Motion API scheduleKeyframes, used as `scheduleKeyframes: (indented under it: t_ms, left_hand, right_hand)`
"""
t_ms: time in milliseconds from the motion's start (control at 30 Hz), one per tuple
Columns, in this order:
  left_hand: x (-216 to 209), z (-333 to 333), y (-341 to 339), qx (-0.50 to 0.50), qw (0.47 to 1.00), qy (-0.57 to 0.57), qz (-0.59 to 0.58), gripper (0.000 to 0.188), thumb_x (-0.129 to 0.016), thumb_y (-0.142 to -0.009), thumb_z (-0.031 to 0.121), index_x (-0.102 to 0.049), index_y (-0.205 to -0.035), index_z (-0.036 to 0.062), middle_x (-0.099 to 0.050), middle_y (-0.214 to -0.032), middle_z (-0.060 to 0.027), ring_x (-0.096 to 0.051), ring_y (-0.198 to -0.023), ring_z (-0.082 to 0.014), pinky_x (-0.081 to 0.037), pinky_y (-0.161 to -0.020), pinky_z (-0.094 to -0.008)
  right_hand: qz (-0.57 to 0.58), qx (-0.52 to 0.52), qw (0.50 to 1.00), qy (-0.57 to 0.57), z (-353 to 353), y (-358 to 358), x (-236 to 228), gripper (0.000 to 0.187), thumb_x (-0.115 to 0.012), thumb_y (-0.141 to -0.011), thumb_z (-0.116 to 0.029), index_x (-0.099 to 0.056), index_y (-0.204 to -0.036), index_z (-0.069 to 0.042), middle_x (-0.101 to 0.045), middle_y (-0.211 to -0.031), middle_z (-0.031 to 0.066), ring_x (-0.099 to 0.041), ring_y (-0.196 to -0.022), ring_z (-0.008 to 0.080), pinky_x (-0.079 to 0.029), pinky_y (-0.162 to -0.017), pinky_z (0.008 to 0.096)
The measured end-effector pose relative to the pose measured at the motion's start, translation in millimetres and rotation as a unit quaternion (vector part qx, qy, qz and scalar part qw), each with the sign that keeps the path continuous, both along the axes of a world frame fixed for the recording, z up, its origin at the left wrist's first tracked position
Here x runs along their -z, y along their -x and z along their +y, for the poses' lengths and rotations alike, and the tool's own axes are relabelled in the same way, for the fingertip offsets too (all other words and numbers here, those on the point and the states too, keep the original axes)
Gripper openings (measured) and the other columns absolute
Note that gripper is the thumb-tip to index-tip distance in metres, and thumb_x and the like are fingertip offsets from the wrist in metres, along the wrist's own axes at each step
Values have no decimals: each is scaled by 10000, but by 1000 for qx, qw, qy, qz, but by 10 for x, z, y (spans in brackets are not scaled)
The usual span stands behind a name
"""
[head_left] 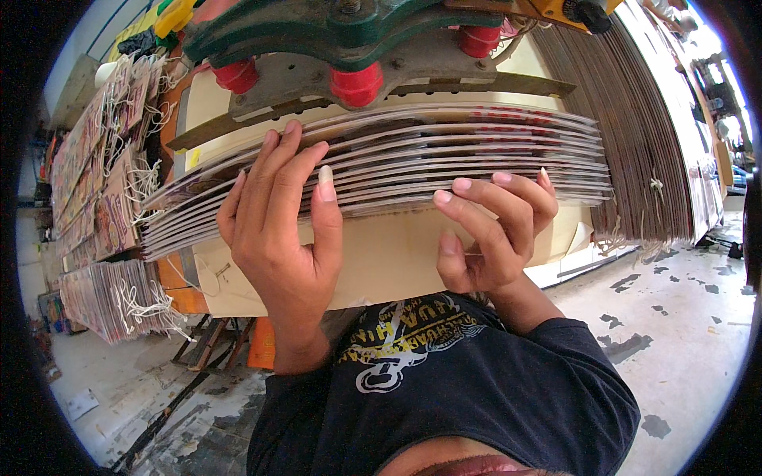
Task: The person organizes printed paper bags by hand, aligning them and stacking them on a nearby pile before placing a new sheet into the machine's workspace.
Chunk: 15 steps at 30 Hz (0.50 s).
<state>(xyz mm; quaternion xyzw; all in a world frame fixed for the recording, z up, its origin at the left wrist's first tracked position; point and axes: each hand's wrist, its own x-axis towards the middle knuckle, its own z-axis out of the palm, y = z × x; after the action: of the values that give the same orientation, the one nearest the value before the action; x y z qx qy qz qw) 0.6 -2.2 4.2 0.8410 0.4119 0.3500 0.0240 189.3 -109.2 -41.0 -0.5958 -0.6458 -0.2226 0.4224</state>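
Note:
Across the work surface in front of me lies a stack of flat printed pieces (389, 163), their pale edges fanned out in a gentle curve. My left hand (282, 206) rests on the left part of this stack, its fingers spread over the edges and its thumb apart against the near side. At the near right edge, my right hand (500, 226) touches the stack with loosely bent fingertips, the thumb held apart below. Neither hand is closed around a piece. Beneath the stack is a tan sheet of card (381, 266).
Just beyond the stack, a green press (349, 36) with red pads carries a long metal bar (524, 84). A dense row of brown-edged pieces (635, 119) stands at right. Printed bags (119, 301) with white string handles are piled at left. Worn floor (635, 317) shows at lower right.

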Motion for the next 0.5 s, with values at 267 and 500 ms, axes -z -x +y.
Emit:
scheduleKeyframes:
  t_ms: [267,500]
  left_hand:
    - [-15,-8,-10,-4,1000,6,-6,285,-601,-926,193,-698,-1187,128,-678,-1302,-51,-593,-1282,-229,-342,-1069,-389]
    - [-4,-4,-14,-3,1000,5,-11,280,-607,-923,188,-699,-1181,127,-682,-1294,-53,-592,-1283,-228,-341,-1069,-387]
  right_hand:
    - [-9,1,1000,10,-47,-1,-18,371,-608,-756,-213,-757,-1092,-165,-684,-1096,5,-506,-1102,230,-278,-1110,451]
    - [2,2,1000,10,-25,-1,6,427,-622,-703,-185,-758,-1107,-146,-646,-1051,30,-495,-1043,215,-300,-1037,426]
